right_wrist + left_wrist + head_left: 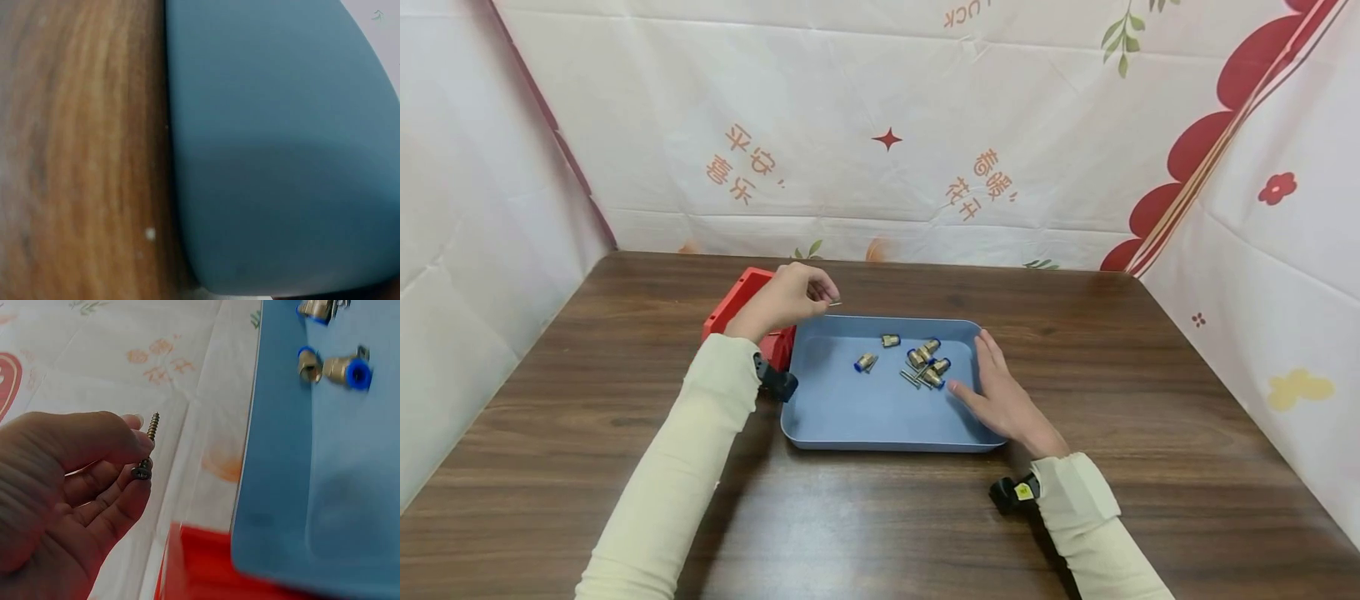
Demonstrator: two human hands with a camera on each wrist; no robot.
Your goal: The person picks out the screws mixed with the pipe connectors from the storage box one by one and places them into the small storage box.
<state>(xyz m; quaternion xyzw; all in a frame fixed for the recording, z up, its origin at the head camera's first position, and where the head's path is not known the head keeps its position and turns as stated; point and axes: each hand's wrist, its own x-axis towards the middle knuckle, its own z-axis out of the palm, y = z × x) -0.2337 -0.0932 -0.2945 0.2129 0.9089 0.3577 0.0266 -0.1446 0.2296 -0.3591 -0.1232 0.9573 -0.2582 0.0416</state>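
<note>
Left wrist view: left of centre, the left hand [65, 506] pinched a screw [152, 428]; the right hand [1000, 396], fingers straight, held nothing. This seemed a carrying step, next needing a steady pinch.

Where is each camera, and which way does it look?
Head: worn up there, facing forward and down at the blue tray; left hand, right hand and sleeves show.
Left wrist: on that wrist, facing the screw pinched by the left hand, which shows.
Right wrist: on that wrist, facing the tray's side and wooden tabletop; no hand clearly shows.
Head and left wrist both show the screw.
</note>
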